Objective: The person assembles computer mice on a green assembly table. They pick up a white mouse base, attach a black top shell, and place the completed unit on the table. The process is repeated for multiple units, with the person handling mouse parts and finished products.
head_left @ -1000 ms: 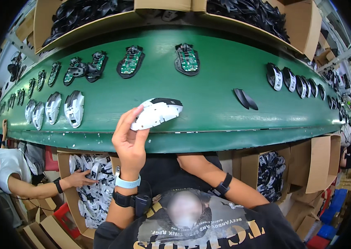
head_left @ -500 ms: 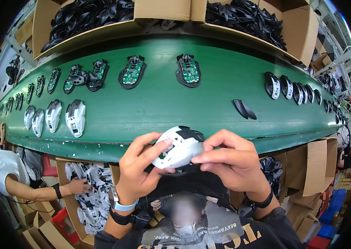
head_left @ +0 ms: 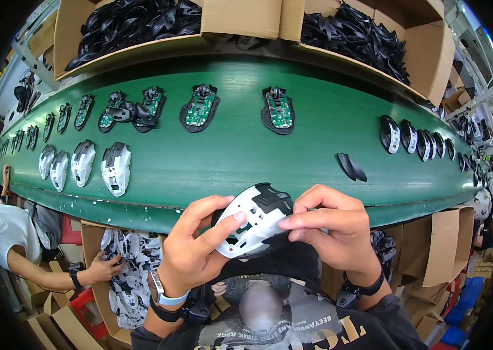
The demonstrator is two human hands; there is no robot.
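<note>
A white-and-black computer mouse shell [head_left: 256,217] is held up at the belt's near edge, its cut-outs showing. My left hand [head_left: 195,245] grips its left side, thumb on the white face and fingers around the rim. At the opposite edge, my right hand [head_left: 331,224] is closed in a pinch, fingertips against the shell's dark side; whether a small part is between them is hidden. Beyond my right hand lie two curved black side pieces [head_left: 351,167] on the green belt [head_left: 229,163].
Mouse bases with green circuit boards [head_left: 199,109] line the belt's far side. White-and-black shells [head_left: 116,169] lie left, darker shells [head_left: 390,134] right. Cartons of black parts [head_left: 354,44] stand behind. At left, a co-worker's hand [head_left: 103,268] reaches into a box of white parts [head_left: 135,274].
The whole view has shifted slightly, so belt and cartons sit farther right and lower. In my hands the shell has turned a little, showing more of its face. The co-worker's hand has moved slightly left.
</note>
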